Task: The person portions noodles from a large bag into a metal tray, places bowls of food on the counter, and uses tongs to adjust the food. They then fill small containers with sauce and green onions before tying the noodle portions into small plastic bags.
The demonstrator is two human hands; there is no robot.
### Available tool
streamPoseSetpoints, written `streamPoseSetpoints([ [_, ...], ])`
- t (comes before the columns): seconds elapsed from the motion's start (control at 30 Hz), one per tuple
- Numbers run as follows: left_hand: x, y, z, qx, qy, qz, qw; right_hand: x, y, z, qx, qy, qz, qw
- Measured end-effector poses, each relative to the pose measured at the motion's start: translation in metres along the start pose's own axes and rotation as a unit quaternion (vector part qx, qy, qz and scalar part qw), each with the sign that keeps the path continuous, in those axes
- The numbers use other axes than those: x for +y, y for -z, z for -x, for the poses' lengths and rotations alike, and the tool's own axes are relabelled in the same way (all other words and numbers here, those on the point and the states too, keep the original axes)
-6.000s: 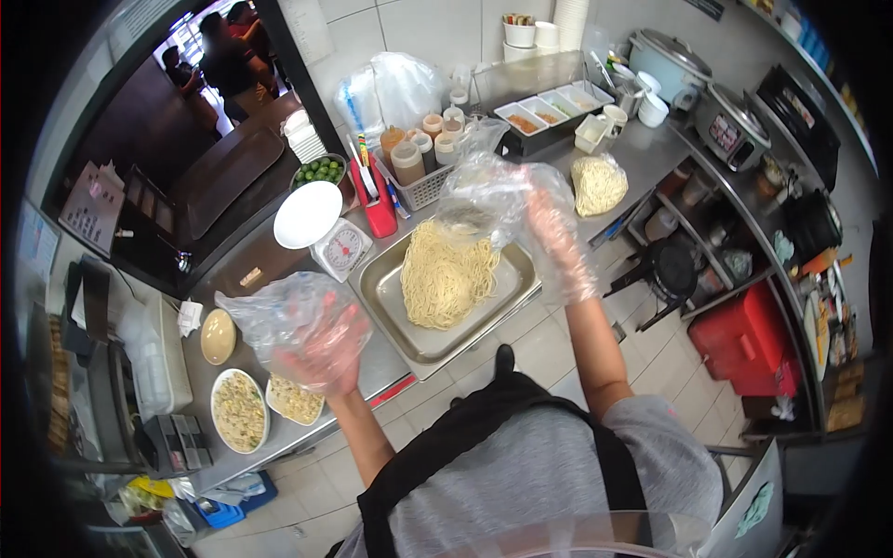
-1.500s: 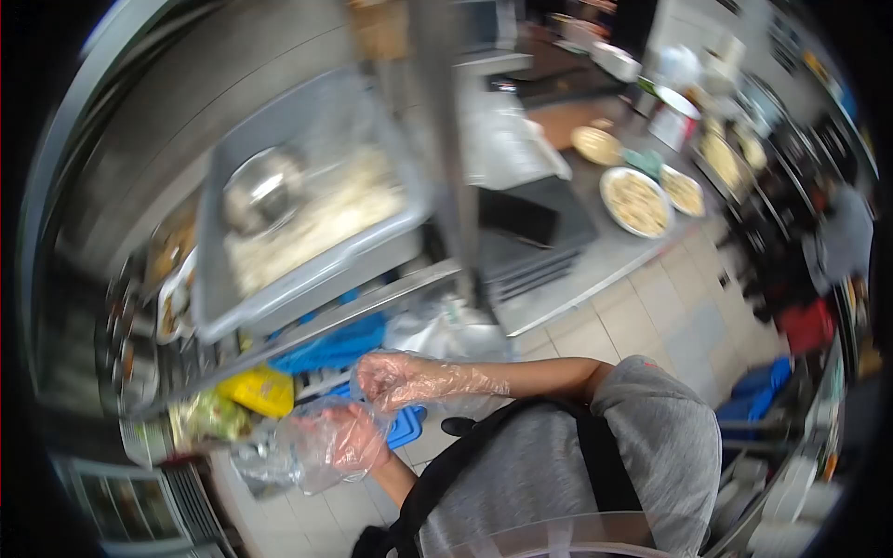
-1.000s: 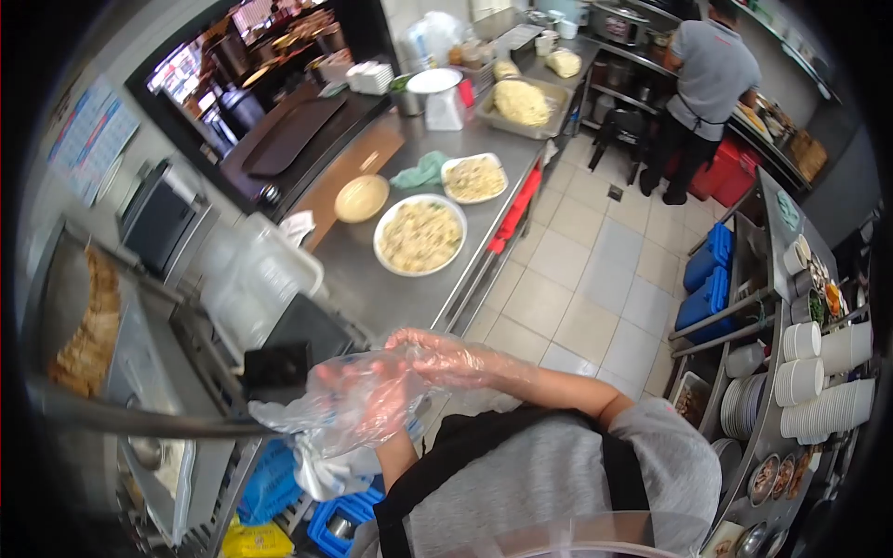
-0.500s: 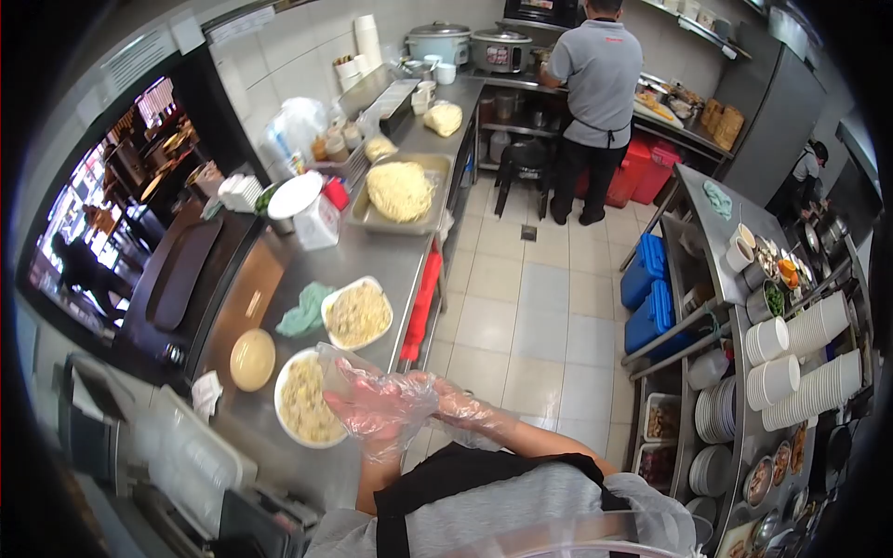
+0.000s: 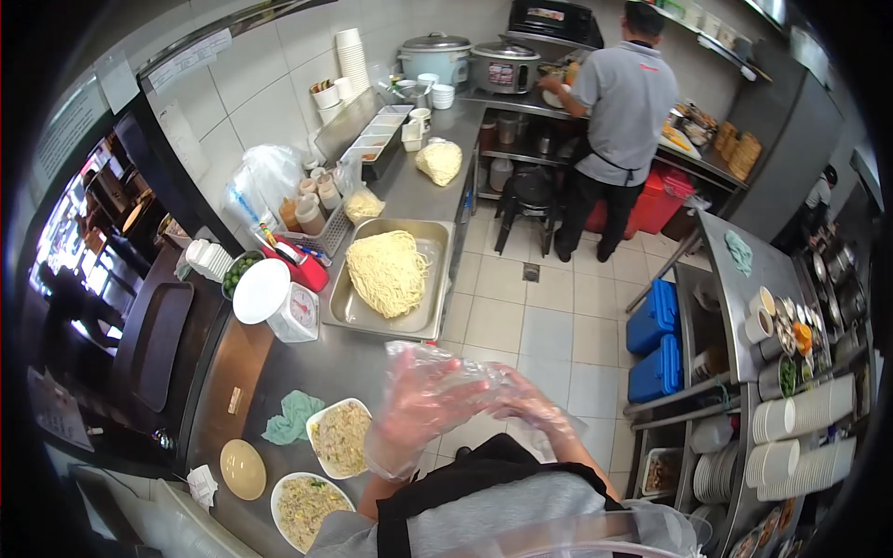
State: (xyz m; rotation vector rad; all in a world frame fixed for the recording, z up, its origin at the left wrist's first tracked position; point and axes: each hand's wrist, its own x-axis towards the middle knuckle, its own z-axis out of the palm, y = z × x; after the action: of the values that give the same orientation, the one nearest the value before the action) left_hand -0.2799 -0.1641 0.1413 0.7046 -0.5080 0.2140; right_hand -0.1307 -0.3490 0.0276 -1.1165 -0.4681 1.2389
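My left hand (image 5: 423, 405) wears a clear, loose plastic glove and is raised over the counter's edge, fingers stretched out. My right hand (image 5: 523, 398), also in clear plastic, meets it at the fingers, its own fingers bent against the left glove's film. Just left of my hands stand two white bowls of fried rice, one squarish bowl (image 5: 340, 437) and one round bowl (image 5: 309, 511). Beyond them a metal tray (image 5: 437, 270) holds a mound of yellow noodles (image 5: 386, 272).
A kitchen scale (image 5: 296, 312), a green cloth (image 5: 293, 418) and a cream lid-like disc (image 5: 243, 470) are on the steel counter (image 5: 363, 358). A co-worker (image 5: 625, 112) stands at the back counter. To the right, a rack holds stacked white bowls (image 5: 805, 418) and blue boxes (image 5: 654, 367).
My view has shifted, so the noodle tray shows nearer. Both hands have lifted away from the rice bowls, and my right hand has moved from the left wrist area toward the left fingers.
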Motion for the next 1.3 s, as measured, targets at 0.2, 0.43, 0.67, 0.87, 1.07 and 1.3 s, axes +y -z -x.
streamPoseSetpoints([
  [0.2,0.026,0.062,-0.037,0.139,0.054,-0.363,0.919,-0.038,0.066,-0.043,0.072,0.019,-0.096,0.993],
  [0.43,0.045,0.15,-0.059,0.387,0.096,-0.595,0.698,-0.16,0.077,-0.243,-0.114,0.114,0.155,0.975],
  [0.67,0.006,0.269,-0.052,0.512,0.089,-0.645,0.56,-0.184,0.026,-0.424,-0.258,0.146,0.441,0.847],
  [0.87,-0.008,0.291,-0.08,0.584,0.253,-0.609,0.473,-0.162,-0.021,-0.467,-0.257,0.08,0.605,0.75],
  [1.07,-0.022,0.322,-0.076,0.586,0.217,-0.677,0.389,-0.161,-0.022,-0.462,-0.277,0.01,0.516,0.811],
  [1.3,0.032,0.247,-0.113,0.619,0.287,-0.584,0.44,-0.167,-0.015,-0.442,-0.292,0.002,0.434,0.852],
])
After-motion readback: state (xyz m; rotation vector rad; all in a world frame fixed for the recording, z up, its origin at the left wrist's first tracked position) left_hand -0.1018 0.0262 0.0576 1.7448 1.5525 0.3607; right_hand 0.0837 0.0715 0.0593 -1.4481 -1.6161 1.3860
